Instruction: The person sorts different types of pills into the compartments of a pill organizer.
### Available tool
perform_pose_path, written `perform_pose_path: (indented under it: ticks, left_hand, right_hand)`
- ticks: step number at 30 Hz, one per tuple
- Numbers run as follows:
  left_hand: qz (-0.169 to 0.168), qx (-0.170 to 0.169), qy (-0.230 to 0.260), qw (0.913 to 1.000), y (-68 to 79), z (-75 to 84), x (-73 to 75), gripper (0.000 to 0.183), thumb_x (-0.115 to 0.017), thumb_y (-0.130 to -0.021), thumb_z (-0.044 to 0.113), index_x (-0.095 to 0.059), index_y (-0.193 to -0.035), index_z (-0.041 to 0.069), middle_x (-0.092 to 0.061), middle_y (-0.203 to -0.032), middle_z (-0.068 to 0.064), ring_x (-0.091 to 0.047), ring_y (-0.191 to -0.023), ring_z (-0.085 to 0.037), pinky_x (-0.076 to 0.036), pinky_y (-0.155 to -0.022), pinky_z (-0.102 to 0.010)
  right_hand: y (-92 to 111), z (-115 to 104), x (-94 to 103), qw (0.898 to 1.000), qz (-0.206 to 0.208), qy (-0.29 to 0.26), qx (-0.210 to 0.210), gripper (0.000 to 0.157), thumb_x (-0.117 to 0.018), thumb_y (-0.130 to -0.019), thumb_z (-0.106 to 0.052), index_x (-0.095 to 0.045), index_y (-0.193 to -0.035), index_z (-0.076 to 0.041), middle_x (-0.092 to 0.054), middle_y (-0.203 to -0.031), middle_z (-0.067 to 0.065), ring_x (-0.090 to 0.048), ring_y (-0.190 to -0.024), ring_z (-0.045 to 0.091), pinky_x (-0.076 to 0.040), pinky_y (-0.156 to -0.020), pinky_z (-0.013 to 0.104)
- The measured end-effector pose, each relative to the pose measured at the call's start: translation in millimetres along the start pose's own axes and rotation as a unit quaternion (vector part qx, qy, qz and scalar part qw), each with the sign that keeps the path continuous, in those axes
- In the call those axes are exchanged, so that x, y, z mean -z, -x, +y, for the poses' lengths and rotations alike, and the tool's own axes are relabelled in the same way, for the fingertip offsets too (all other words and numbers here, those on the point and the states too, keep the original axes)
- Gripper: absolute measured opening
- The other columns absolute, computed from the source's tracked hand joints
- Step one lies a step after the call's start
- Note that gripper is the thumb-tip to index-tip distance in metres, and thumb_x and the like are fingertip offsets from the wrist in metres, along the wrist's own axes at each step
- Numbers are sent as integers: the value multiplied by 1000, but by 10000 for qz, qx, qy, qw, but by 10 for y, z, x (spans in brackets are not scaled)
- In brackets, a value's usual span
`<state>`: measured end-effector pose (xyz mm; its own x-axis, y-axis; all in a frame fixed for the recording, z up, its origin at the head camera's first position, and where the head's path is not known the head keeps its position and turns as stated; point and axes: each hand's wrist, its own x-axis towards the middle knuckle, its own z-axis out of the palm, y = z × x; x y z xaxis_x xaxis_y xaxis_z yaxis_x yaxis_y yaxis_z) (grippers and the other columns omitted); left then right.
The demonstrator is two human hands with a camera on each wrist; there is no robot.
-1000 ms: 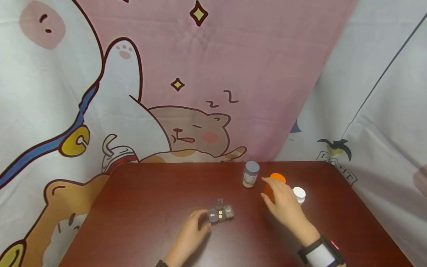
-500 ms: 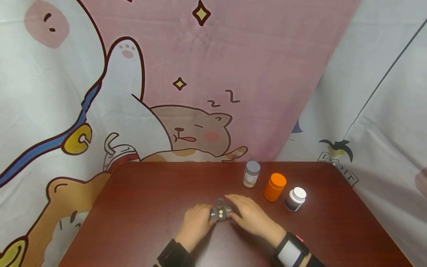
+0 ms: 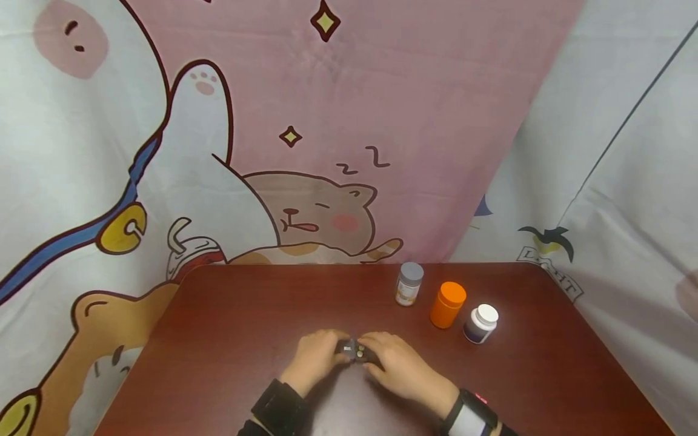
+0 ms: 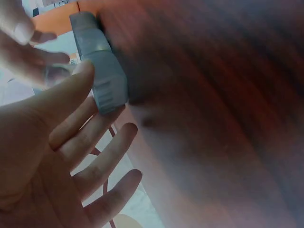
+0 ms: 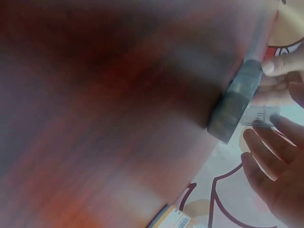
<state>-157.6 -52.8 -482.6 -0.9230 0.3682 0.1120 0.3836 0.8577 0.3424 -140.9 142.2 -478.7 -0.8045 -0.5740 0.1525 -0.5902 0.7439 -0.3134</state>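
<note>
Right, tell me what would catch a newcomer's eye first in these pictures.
Probably the big cartoon backdrop, its sleeping brown animal just above the table. Next, the orange bottle, standing toward the right between a gray-lidded bottle and a white-capped bottle. Then, nearer the camera, the left hand grips a small pill box, the right hand at its clear lid.

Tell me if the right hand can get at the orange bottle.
Likely yes: bare tabletop lies between the right hand and the orange bottle, though the hand is at the pill box.
</note>
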Motion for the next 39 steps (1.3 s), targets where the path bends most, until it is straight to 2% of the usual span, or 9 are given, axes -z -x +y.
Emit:
perform_pose_path:
  ticks: [6,11,20,27,33,39]
  left_hand:
    - [30,-66,-345,9994,-7,29,8,40,-76,-65,35,-73,-101,17,-77,-101,-4,-67,-88,-23,-57,-73,-45]
    - [167,-225,-824,9962,3,73,36,38,-76,-64,36,-74,-96,17,-77,-96,-1,-66,-83,-20,-57,-69,-40]
    - [178,-186,-536,9982,25,47,49,38,-76,-66,33,-74,-100,16,-76,-103,-4,-68,-89,-22,-58,-72,-43]
    - [204,-199,-426,9987,70,51,19,38,-74,-71,31,-72,-105,14,-76,-104,-6,-68,-89,-23,-59,-72,-43]
    - [17,27,-25,10000,69,1,6,43,-76,-70,28,-70,-110,14,-74,-111,-9,-66,-96,-27,-58,-76,-49]
    - [14,252,388,9989,91,-40,-28,52,-78,-66,24,-67,-116,15,-72,-116,-9,-63,-102,-29,-55,-80,-53]
  right_hand:
    - [124,-99,-62,9978,-416,521,53,56,-66,-82,-34,-55,-130,-8,-55,-138,10,-48,-126,26,-47,-100,52]
    - [178,-156,-113,9956,-408,839,70,60,-68,-80,-33,-53,-132,-8,-52,-142,11,-47,-127,28,-49,-98,51]
    - [206,-212,-152,9896,-522,1337,68,63,-66,-81,-32,-48,-136,-8,-47,-146,9,-42,-131,27,-51,-95,49]
    - [199,-222,-118,9870,-673,1459,76,64,-66,-81,-34,-48,-137,-9,-47,-147,8,-43,-131,27,-51,-95,49]
    - [152,-191,-169,9851,-274,1667,318,55,-65,-82,-34,-55,-129,-8,-55,-139,9,-49,-124,27,-52,-94,47]
    - [54,-156,-202,9790,483,1862,673,43,-68,-79,-34,-65,-115,-11,-66,-122,6,-58,-110,20,-57,-83,39]
